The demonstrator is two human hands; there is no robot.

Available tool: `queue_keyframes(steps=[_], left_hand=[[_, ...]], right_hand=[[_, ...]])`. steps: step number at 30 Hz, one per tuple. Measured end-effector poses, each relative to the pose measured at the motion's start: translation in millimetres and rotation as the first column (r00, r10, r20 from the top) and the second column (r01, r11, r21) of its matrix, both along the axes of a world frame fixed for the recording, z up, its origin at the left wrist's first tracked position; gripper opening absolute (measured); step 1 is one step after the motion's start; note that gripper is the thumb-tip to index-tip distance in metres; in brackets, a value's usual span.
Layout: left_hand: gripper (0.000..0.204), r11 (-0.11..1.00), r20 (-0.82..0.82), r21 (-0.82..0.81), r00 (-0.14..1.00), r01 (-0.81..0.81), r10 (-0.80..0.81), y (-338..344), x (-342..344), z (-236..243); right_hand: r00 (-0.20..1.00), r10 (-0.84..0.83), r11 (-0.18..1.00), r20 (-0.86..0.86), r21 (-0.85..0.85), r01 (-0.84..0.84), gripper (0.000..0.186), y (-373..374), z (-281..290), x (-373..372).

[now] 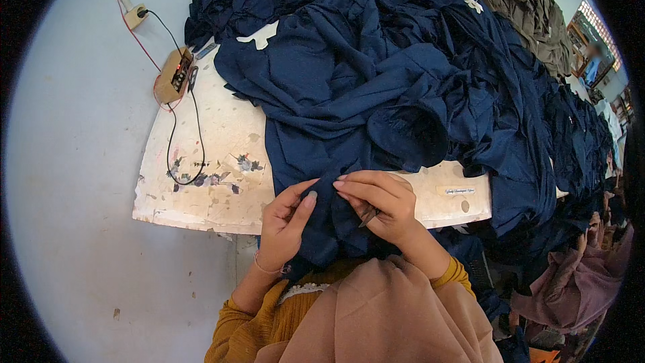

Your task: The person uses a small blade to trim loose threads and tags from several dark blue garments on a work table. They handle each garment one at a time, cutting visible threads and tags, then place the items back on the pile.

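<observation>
Pinching one navy garment (322, 228), left hand (285, 218) and right hand (379, 205) grip together; one wooden box (176, 75) sits beside the navy pile (403, 60).

The navy garment (376, 94) heaped across the centre of the frame is thin woven cloth, matt with a faint sheen on its folds, and heavily creased. The table top (215, 175) at centre left looks like painted board, cream, worn, stained and chipped along its edge. The small box (176, 75) at upper left looks like bare wood, with glossy black cable (199, 136) trailing from it. Olive-grey cloth (517, 0) at upper right is matt and soft-looking.
</observation>
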State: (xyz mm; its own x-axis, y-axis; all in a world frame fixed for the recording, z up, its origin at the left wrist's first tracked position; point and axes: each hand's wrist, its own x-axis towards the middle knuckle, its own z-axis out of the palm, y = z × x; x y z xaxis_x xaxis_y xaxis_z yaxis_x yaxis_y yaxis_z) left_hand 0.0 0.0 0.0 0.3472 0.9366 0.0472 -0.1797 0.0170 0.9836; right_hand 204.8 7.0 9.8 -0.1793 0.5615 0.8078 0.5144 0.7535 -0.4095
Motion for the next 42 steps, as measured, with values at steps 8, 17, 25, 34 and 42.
queue_keyframes(steps=[8, 17, 25, 34, 42], left_hand=[[0.042, 0.992, 0.02, 0.111, 0.998, -0.058, 0.056, -0.1, 10.4, 7.2], [0.03, 0.993, 0.092, 0.061, 0.991, -0.104, 0.098, -0.1, 2.7, -2.7], [0.021, 0.949, -0.049, 0.282, 0.986, -0.14, 0.161, -5.6, 17.0, 3.0], [0.028, 0.894, -0.151, 0.413, 0.956, -0.172, 0.253, -11.9, 22.6, -2.9], [0.03, 0.836, -0.161, 0.502, 0.925, -0.224, 0.344, -15.7, 24.3, -11.1]], right_hand=[[0.996, 0.091, 0.996, -0.026, -0.007, -0.091, 0.02, 2.5, -3.6, 2.9], [0.971, -0.009, 1.0, 0.238, -0.018, 0.014, 0.017, -11.2, 28.2, 12.3], [0.983, 0.016, 0.897, -0.185, -0.432, -0.096, 0.013, -21.2, 14.0, -20.0], [0.965, -0.254, 0.957, -0.068, -0.16, 0.24, 0.025, -24.4, -8.2, -40.2], [0.952, -0.02, 0.916, -0.306, -0.386, -0.105, 0.021, -15.5, -13.5, -33.5]])
